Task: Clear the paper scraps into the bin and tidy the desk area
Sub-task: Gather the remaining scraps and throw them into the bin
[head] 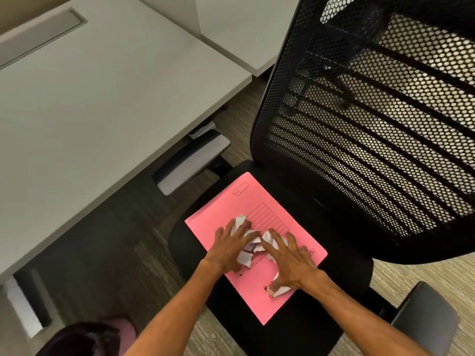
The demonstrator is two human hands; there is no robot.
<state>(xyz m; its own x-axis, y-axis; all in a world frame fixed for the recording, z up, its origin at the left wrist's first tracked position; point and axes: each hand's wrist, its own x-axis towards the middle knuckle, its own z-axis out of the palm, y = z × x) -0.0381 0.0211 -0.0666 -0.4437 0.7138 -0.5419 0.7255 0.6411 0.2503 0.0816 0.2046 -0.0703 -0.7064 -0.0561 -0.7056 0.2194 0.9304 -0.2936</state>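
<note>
A pink folder (252,201) lies on the black seat of an office chair (303,191). Several crumpled white paper scraps (250,246) sit in a small heap on the folder's middle. My left hand (227,249) rests flat over the heap's left side, fingers spread across the scraps. My right hand (289,260) covers the right side, fingers spread too. One loose scrap (281,291) lies under the heel of my right hand near the folder's lower edge. Neither hand has clearly closed around anything.
The chair's black mesh backrest (372,119) rises to the right. Its grey armrests stand at the left (191,160) and lower right (424,319). A pale desk (90,104) fills the upper left. A dark rounded object (84,340) shows at the bottom left. Carpet lies below.
</note>
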